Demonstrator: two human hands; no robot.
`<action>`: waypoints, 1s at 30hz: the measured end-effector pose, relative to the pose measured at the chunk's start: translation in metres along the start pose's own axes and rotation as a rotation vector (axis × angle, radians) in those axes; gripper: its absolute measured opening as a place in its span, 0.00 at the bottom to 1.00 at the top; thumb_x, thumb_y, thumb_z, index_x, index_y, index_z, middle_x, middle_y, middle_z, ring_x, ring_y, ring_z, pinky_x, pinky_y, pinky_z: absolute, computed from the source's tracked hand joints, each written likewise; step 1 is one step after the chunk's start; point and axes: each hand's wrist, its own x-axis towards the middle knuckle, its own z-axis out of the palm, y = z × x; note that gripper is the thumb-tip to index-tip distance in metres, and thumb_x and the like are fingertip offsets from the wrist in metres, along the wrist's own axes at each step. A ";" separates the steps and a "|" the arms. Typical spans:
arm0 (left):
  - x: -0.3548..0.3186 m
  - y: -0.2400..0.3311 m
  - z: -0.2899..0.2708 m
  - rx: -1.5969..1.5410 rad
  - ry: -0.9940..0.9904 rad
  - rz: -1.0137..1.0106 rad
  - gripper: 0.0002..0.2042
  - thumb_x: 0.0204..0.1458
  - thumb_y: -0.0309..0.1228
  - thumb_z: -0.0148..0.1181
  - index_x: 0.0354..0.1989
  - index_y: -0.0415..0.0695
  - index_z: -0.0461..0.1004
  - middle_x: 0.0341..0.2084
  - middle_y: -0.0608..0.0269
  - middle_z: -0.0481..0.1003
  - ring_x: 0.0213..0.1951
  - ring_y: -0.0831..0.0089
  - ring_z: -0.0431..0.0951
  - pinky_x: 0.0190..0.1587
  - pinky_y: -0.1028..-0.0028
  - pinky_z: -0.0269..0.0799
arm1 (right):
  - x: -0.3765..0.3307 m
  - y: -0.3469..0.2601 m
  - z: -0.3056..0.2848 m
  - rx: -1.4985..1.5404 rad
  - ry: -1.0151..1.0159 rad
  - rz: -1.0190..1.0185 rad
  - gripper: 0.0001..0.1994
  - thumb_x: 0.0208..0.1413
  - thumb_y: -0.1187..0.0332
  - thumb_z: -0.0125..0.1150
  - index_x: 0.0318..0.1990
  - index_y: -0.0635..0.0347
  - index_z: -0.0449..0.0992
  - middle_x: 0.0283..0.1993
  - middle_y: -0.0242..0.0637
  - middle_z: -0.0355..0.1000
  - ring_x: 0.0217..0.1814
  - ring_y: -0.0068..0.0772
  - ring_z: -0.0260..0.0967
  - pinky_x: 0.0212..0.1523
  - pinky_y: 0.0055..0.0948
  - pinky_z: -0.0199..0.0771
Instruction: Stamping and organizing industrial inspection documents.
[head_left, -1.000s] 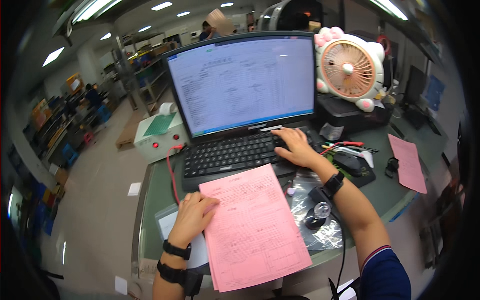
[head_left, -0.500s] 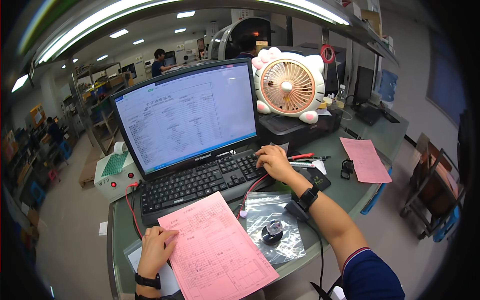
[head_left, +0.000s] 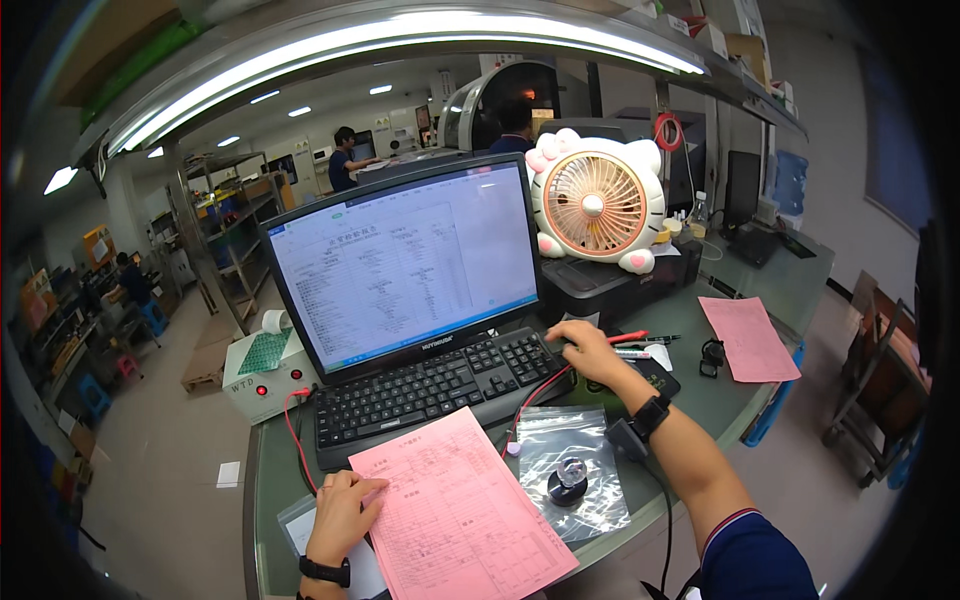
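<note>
A pink printed form [head_left: 455,510] lies slanted over the front of the desk, its top edge near the black keyboard [head_left: 430,385]. My left hand [head_left: 345,512] is on its left edge, thumb and index finger over the sheet and the other fingers curled. At the keyboard's right end is my right hand [head_left: 588,350], fingers apart and bent over the number pad's upper corner; it holds nothing. Behind the keyboard stands a monitor [head_left: 400,260] showing a document with a table. A clear plastic bag [head_left: 590,440] lies below my right forearm, with a clear-topped, black-based round object [head_left: 569,478] on it.
A white box with red lights [head_left: 265,375] stands left of the keyboard. A cat-shaped fan [head_left: 592,205] sits on a black printer [head_left: 625,285]. Pens [head_left: 630,352], a black clip-like object [head_left: 712,355] and another pink sheet [head_left: 750,340] lie to the right. A red cable [head_left: 535,390] crosses nearby.
The whole view has shifted, so the desk appears lower and farther right. My right fingers have lifted slightly up and away from the number pad keys. My left hand stays on the form.
</note>
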 end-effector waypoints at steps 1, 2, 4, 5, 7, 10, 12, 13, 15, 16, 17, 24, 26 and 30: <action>0.002 0.000 0.000 -0.002 -0.002 0.000 0.14 0.48 0.35 0.64 0.45 0.55 0.81 0.39 0.60 0.71 0.48 0.58 0.68 0.52 0.59 0.62 | -0.006 0.015 -0.001 -0.017 0.078 -0.002 0.14 0.47 0.76 0.53 0.42 0.56 0.79 0.45 0.42 0.76 0.53 0.47 0.70 0.55 0.39 0.69; 0.004 -0.001 0.000 -0.001 -0.011 -0.008 0.14 0.48 0.35 0.65 0.45 0.55 0.81 0.39 0.60 0.71 0.48 0.58 0.68 0.53 0.59 0.61 | -0.012 0.017 -0.006 -0.012 0.068 0.072 0.13 0.48 0.75 0.54 0.42 0.57 0.79 0.45 0.41 0.75 0.54 0.46 0.70 0.56 0.40 0.68; -0.005 0.002 -0.005 -0.004 0.017 0.002 0.14 0.48 0.35 0.65 0.45 0.54 0.81 0.39 0.59 0.71 0.48 0.57 0.67 0.53 0.59 0.61 | -0.027 0.024 -0.025 -0.074 0.070 0.103 0.12 0.49 0.74 0.55 0.42 0.59 0.78 0.45 0.41 0.75 0.54 0.46 0.70 0.56 0.40 0.68; -0.004 -0.001 -0.005 -0.009 0.018 0.004 0.15 0.47 0.38 0.66 0.45 0.53 0.81 0.40 0.59 0.71 0.49 0.57 0.67 0.53 0.59 0.61 | -0.033 0.026 -0.031 -0.075 0.068 0.098 0.12 0.49 0.74 0.55 0.42 0.59 0.78 0.45 0.41 0.75 0.54 0.46 0.70 0.56 0.40 0.68; -0.002 -0.003 -0.003 -0.016 0.020 -0.011 0.16 0.47 0.40 0.67 0.45 0.53 0.81 0.40 0.59 0.71 0.49 0.58 0.67 0.54 0.59 0.61 | -0.042 0.025 -0.041 -0.003 0.034 0.147 0.10 0.53 0.73 0.57 0.43 0.60 0.78 0.45 0.41 0.75 0.54 0.43 0.70 0.55 0.38 0.68; 0.002 0.000 -0.004 0.019 -0.010 0.014 0.21 0.43 0.46 0.70 0.46 0.51 0.81 0.40 0.60 0.70 0.50 0.59 0.66 0.55 0.60 0.59 | -0.054 0.022 -0.054 0.072 -0.008 0.200 0.10 0.55 0.71 0.59 0.44 0.61 0.77 0.46 0.40 0.74 0.54 0.40 0.70 0.54 0.35 0.68; 0.002 -0.001 -0.001 0.021 -0.018 0.020 0.25 0.41 0.49 0.72 0.47 0.52 0.81 0.41 0.60 0.70 0.51 0.59 0.65 0.55 0.61 0.58 | -0.062 0.030 -0.057 0.068 -0.040 0.192 0.12 0.56 0.69 0.60 0.47 0.61 0.77 0.48 0.40 0.74 0.54 0.38 0.70 0.55 0.34 0.68; 0.000 0.000 -0.002 0.025 -0.017 0.014 0.25 0.41 0.49 0.72 0.47 0.52 0.81 0.41 0.60 0.70 0.51 0.59 0.65 0.55 0.61 0.58 | -0.065 0.033 -0.056 0.148 -0.065 0.236 0.13 0.56 0.69 0.61 0.48 0.61 0.76 0.50 0.40 0.73 0.55 0.38 0.70 0.55 0.34 0.68; -0.002 0.003 -0.004 0.023 -0.034 -0.001 0.24 0.41 0.47 0.72 0.48 0.53 0.81 0.43 0.60 0.69 0.52 0.59 0.64 0.56 0.63 0.57 | -0.067 0.027 -0.056 0.235 -0.095 0.278 0.14 0.55 0.68 0.62 0.49 0.61 0.76 0.51 0.40 0.73 0.56 0.39 0.69 0.56 0.34 0.68; -0.004 0.004 -0.004 0.026 -0.034 -0.007 0.24 0.41 0.47 0.72 0.48 0.53 0.81 0.43 0.60 0.69 0.52 0.59 0.64 0.56 0.63 0.57 | -0.068 0.022 -0.058 0.184 -0.115 0.259 0.15 0.55 0.67 0.63 0.49 0.60 0.76 0.52 0.40 0.73 0.56 0.39 0.69 0.57 0.34 0.67; -0.004 0.005 -0.005 0.037 -0.035 -0.012 0.24 0.41 0.47 0.72 0.48 0.53 0.81 0.43 0.60 0.69 0.52 0.59 0.64 0.56 0.63 0.57 | -0.069 0.019 -0.060 0.130 -0.133 0.241 0.16 0.54 0.67 0.64 0.50 0.60 0.76 0.52 0.40 0.72 0.57 0.39 0.69 0.58 0.34 0.66; -0.008 0.002 -0.003 0.115 0.003 -0.007 0.22 0.42 0.45 0.72 0.46 0.53 0.81 0.43 0.61 0.69 0.52 0.59 0.65 0.56 0.62 0.58 | -0.072 0.031 -0.053 0.096 -0.166 0.157 0.20 0.52 0.65 0.66 0.52 0.59 0.75 0.54 0.41 0.71 0.60 0.41 0.67 0.61 0.35 0.64; -0.001 0.003 -0.002 0.101 -0.023 -0.024 0.21 0.42 0.45 0.71 0.46 0.53 0.81 0.44 0.61 0.69 0.52 0.59 0.65 0.57 0.61 0.58 | -0.073 0.037 -0.053 0.081 -0.145 0.157 0.20 0.52 0.65 0.66 0.53 0.59 0.74 0.55 0.42 0.70 0.61 0.41 0.66 0.62 0.34 0.64; 0.002 0.008 -0.005 0.087 0.005 0.006 0.22 0.43 0.44 0.70 0.47 0.52 0.80 0.45 0.60 0.70 0.53 0.58 0.65 0.56 0.61 0.59 | -0.070 0.027 -0.060 0.041 -0.145 0.142 0.21 0.50 0.67 0.67 0.53 0.60 0.73 0.56 0.42 0.69 0.62 0.42 0.65 0.63 0.34 0.62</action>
